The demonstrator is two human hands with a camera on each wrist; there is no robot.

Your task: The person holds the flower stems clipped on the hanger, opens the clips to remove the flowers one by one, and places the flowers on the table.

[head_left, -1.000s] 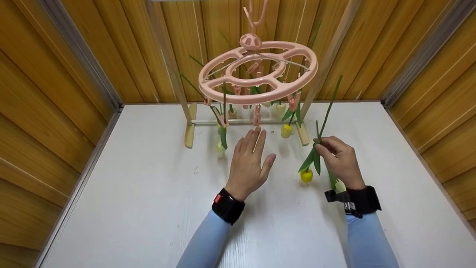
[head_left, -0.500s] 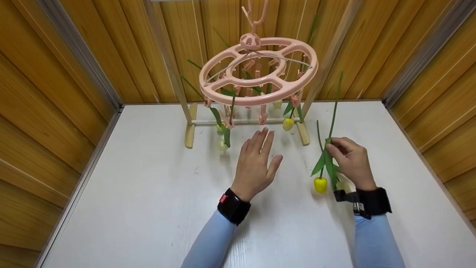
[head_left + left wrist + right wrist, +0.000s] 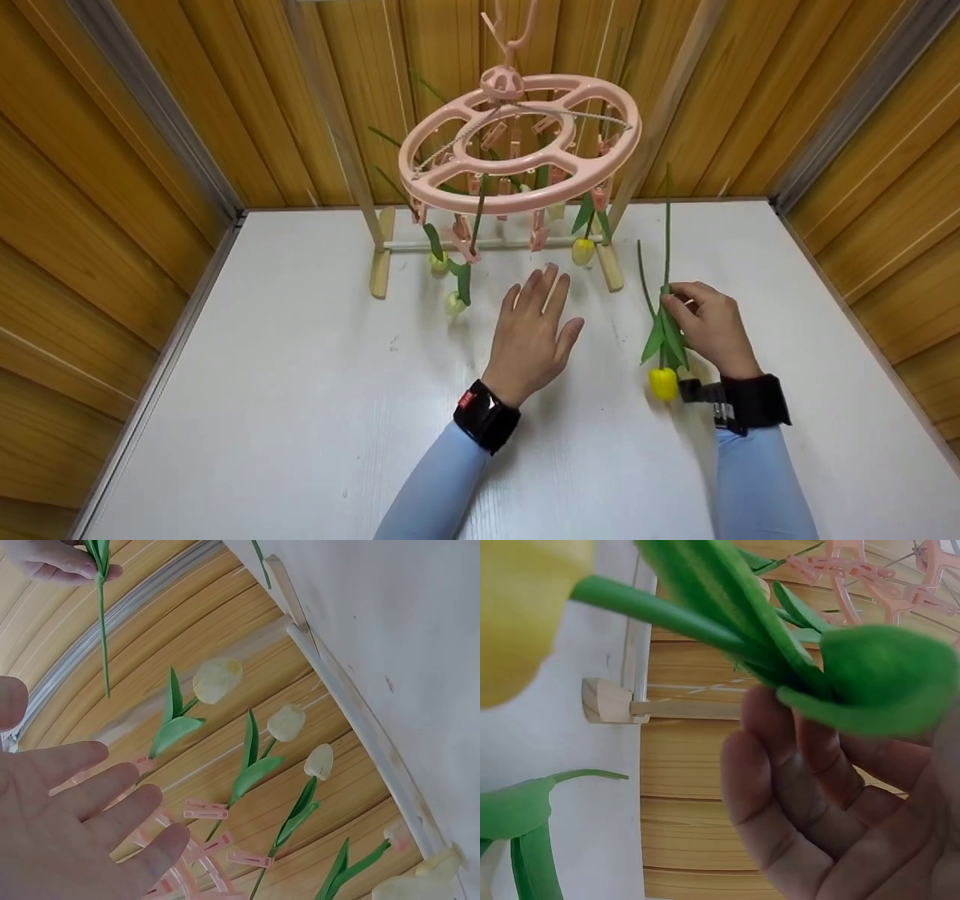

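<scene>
My right hand (image 3: 709,322) pinches a yellow tulip (image 3: 663,383) near its leaves; the flower points down and the stem up. My left hand (image 3: 529,341) hovers below the front of a pink round clip hanger (image 3: 517,201), its fingers straight and holding nothing. Just above those fingertips hangs a bare pink clip (image 3: 538,232), apart from them. Other tulips dangle head down from the clips, among them a pale one (image 3: 454,303) and a yellow one (image 3: 583,252). In the right wrist view the held tulip's yellow bloom (image 3: 525,622) is cut off by the frame edge.
Beyond my right hand, another tulip (image 3: 517,810) lies on the white table (image 3: 300,420), partly hidden by the hand in the head view. A wooden stand with feet (image 3: 610,268) and a crossbar (image 3: 495,244) stands at the back. Wood-panelled walls (image 3: 97,187) surround the table.
The hanger has turned, its front clips and tulips swinging rightward. My left hand has shifted right. My right hand moved slightly right, and the held tulip's stem now stands nearly vertical.
</scene>
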